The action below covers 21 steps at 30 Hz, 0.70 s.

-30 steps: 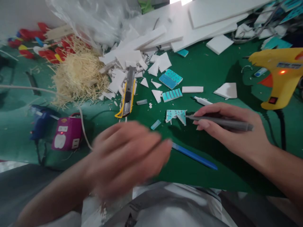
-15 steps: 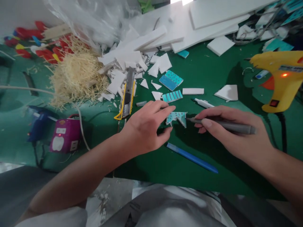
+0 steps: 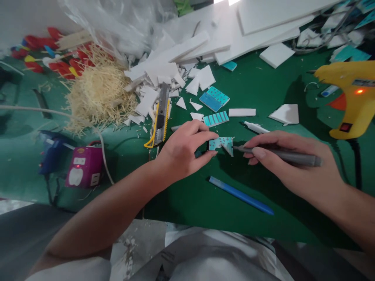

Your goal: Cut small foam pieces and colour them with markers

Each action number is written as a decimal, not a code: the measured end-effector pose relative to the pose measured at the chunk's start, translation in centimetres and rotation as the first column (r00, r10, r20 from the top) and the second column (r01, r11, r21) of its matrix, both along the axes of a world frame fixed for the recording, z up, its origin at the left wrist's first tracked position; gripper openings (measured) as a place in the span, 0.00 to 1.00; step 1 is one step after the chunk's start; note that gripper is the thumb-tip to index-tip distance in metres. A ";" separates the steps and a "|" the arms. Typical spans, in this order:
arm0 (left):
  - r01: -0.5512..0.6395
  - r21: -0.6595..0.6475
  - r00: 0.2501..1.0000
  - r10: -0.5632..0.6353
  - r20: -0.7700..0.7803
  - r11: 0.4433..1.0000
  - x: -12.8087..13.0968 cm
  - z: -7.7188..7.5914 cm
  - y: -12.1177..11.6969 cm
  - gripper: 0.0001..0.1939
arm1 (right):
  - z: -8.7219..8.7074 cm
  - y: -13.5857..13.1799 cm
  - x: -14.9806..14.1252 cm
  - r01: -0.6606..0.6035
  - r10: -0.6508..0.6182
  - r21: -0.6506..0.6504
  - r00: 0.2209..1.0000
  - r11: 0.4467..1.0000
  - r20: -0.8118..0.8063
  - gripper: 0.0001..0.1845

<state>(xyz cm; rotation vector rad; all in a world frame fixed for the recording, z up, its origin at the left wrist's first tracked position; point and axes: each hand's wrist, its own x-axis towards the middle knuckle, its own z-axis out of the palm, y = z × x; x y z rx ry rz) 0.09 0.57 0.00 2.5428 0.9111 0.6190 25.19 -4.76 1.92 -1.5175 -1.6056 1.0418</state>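
Between the fingers and thumb of my left hand (image 3: pixel 187 148) is a small turquoise foam-board piece (image 3: pixel 222 143) with dark spots and a notched lower edge. My right hand (image 3: pixel 299 160) is closed round a grey marker (image 3: pixel 288 157), its tip at the right edge of that piece. A blue pen (image 3: pixel 241 196) lies on the table nearer to me. Just beyond my hands are a striped turquoise piece (image 3: pixel 216 119), a white strip (image 3: pixel 242 112) and a white pen (image 3: pixel 255 127). A yellow box cutter (image 3: pixel 161 117) lies left of them, beside my left hand.
On the green table (image 3: pixel 181 207), a yellow glue gun (image 3: pixel 348 97) stands at the right. White foam-board scraps (image 3: pixel 149 101) and larger sheets (image 3: pixel 272 23) fill the back. At the left are wood shavings (image 3: pixel 96 89), a purple power adapter (image 3: pixel 84 166) and a blue glue gun (image 3: pixel 52 150).
The whole view has shifted slightly, with things now a little further right. My left fingers have changed position slightly on the spotted piece; the marker tip is still at its right edge.
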 end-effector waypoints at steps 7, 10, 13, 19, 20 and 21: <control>-0.015 -0.051 0.999 0.017 0.039 0.999 -0.1 -0.3 0.2 0.13 | 0.0 0.0 -0.3 -0.003 0.004 0.025 1.000 1.000 -0.022 0.04; -0.014 -0.053 0.999 0.016 0.034 0.998 -0.1 -0.2 0.2 0.14 | 0.0 0.0 -0.3 -0.010 0.011 0.024 1.000 1.000 -0.029 0.04; -0.014 -0.054 0.999 0.016 0.032 0.998 -0.1 -0.2 0.2 0.14 | 0.0 -0.1 -0.2 -0.028 0.029 0.029 1.000 0.999 -0.013 0.04; -0.012 -0.049 0.999 0.014 0.039 0.999 -0.2 -0.3 0.2 0.13 | 0.0 0.0 -0.3 -0.023 0.023 0.042 1.000 0.999 0.022 0.04; -0.012 -0.048 0.999 0.014 0.040 0.999 -0.2 -0.3 0.2 0.13 | 0.0 0.0 -0.4 -0.022 0.021 0.050 1.000 0.998 0.021 0.04; -0.011 -0.047 0.999 0.013 0.041 0.999 -0.1 -0.3 0.2 0.13 | 0.0 0.0 -0.4 -0.019 0.018 0.056 1.000 0.998 0.023 0.04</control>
